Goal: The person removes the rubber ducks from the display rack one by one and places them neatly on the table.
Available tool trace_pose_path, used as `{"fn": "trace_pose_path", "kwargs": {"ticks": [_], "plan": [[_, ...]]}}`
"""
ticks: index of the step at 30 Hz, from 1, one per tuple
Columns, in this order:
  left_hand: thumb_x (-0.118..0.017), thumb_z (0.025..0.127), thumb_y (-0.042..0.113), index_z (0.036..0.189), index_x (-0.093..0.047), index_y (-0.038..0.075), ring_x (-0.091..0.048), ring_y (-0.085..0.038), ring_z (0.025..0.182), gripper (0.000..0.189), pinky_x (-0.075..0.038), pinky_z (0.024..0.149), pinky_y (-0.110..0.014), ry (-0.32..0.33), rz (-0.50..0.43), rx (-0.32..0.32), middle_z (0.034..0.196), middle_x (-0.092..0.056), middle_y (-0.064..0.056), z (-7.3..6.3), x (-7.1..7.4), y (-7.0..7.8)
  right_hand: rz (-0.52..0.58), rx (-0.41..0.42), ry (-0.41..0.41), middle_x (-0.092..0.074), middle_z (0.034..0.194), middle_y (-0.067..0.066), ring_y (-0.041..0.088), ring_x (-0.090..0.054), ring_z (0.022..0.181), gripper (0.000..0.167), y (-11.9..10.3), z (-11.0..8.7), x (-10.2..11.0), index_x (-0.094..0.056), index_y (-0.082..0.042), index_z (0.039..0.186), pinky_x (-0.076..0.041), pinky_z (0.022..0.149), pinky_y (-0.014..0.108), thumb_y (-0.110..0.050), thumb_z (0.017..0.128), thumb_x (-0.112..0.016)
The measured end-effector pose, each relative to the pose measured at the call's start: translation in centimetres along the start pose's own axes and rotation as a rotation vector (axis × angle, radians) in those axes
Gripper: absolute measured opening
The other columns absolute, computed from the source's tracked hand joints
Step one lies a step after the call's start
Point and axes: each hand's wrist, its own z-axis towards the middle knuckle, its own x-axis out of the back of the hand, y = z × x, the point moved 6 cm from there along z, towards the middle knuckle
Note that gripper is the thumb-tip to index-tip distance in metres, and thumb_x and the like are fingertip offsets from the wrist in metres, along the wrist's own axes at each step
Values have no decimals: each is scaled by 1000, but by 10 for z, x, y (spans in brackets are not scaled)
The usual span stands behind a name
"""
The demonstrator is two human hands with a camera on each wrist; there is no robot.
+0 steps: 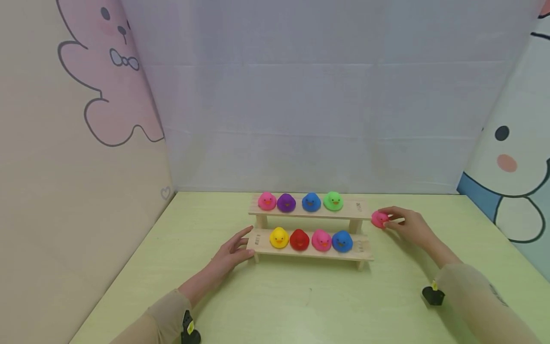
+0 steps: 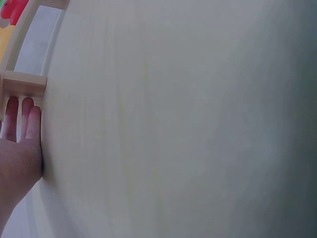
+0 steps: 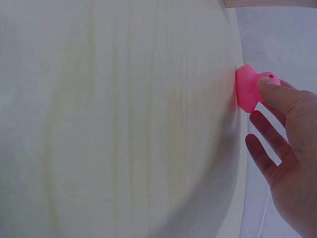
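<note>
In the head view my right hand (image 1: 410, 227) pinches a pink rubber duck (image 1: 380, 219) just right of a two-step wooden shelf. The right wrist view shows the thumb and a finger on the duck's head (image 3: 270, 82), the other fingers held apart, and the duck's base at the table surface. My left hand (image 1: 229, 254) rests at the left end of the shelf's lower step (image 1: 258, 241). Its fingers (image 2: 32, 124) look straight in the left wrist view, reaching to the wooden support (image 2: 25, 83). The rest of that hand is cut off there.
On the upper step (image 1: 305, 214) sit a pink duck (image 1: 267, 201), a purple one (image 1: 286, 203), a blue one (image 1: 311, 202) and a green one (image 1: 333, 201). Yellow (image 1: 279, 238), red (image 1: 299, 240), pink (image 1: 321, 240) and blue (image 1: 342, 241) ducks line the lower step. Cloth walls (image 1: 322, 119) enclose the table.
</note>
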Motion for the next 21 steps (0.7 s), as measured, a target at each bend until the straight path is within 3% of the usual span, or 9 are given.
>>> {"fn": "trace_pose_path", "kwargs": {"ticks": [11, 21], "plan": [[-68, 93, 25, 154, -32, 29, -61, -21, 120, 70, -42, 112, -45, -5, 3, -1, 143, -51, -16, -2, -2, 2, -42, 5, -28, -62, 131, 25, 43, -61, 110, 47, -5, -1, 7, -59, -4, 133, -54, 89, 56, -16, 90, -72], [-68, 93, 24, 153, -35, 31, -61, -20, 119, 69, -43, 111, -44, 17, -7, 5, 141, -53, -13, -1, -1, 3, -69, 120, 81, -64, 128, 24, 43, -63, 108, 48, -28, 9, 36, -58, -3, 134, -53, 86, 59, -11, 89, -73]]}}
